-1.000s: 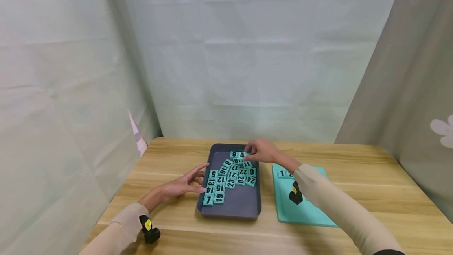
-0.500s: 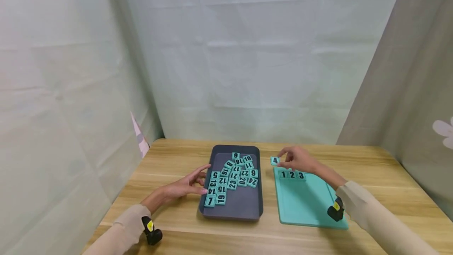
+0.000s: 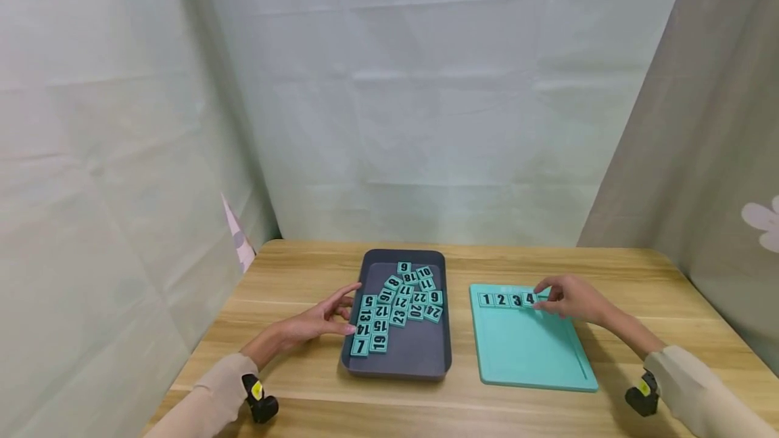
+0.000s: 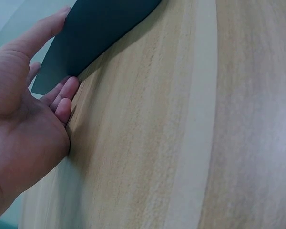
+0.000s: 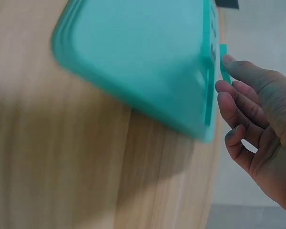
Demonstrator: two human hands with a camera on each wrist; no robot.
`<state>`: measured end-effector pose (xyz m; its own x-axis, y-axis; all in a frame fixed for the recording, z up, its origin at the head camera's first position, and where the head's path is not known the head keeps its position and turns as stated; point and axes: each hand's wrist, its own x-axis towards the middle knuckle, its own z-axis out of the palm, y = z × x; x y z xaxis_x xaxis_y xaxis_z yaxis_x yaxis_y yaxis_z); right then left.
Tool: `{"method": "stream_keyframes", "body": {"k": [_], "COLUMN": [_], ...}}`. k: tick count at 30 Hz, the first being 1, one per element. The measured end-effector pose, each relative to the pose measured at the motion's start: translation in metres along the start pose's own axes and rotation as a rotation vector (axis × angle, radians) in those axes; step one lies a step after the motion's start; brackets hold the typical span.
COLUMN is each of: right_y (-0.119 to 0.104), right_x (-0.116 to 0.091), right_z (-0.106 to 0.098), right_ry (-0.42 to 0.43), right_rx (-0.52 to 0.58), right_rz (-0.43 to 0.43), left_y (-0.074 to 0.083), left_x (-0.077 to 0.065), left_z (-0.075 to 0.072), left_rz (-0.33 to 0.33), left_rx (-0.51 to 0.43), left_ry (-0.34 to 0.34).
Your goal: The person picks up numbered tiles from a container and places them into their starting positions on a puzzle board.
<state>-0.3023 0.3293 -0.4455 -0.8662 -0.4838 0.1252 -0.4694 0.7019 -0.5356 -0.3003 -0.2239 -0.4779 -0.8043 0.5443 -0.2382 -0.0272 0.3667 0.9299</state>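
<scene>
A small booth walled off with hangings, the building itself unclear: creased pale-green cloth [image 3: 426, 100] hangs behind the far edge of a light wood-grain desk [image 3: 316, 397], a grey-beige flowered curtain [image 3: 681, 120] beyond its right edge.

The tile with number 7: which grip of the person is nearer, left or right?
Left. The left grip is at the left side of the tray, close to the 7 tile; the right grip is farther, at the turquoise board, pinching the 4 tile.
</scene>
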Motion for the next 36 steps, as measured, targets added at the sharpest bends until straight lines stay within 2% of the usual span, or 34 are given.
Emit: {"method": "stream_keyframes", "body": {"k": [6, 13, 24, 36], "right_y": [0.009, 0.015, 0.014, 0.014], "right_x": [-0.008, -0.007, -0.007, -0.004], "right_z": [-0.001, 0.004, 0.008, 0.006], "right_ry": [0.003, -0.002, 0.023, 0.009], "right_rx": [-0.010, -0.014, -0.044, -0.045], "right_rz": [0.002, 0.024, 0.031, 0.010], "left_y": [0.002, 0.001, 0.002, 0.002], "left_x": [-0.001, -0.002, -0.002, -0.002], "left_z": [0.001, 0.001, 0.001, 0.001], "left_rz": [-0.005, -0.012, 0.001, 0.005], "left_rx": [-0.001, 0.001, 0.006, 0.008], "left_ry": [0.000, 0.001, -0.007, -0.008]}}
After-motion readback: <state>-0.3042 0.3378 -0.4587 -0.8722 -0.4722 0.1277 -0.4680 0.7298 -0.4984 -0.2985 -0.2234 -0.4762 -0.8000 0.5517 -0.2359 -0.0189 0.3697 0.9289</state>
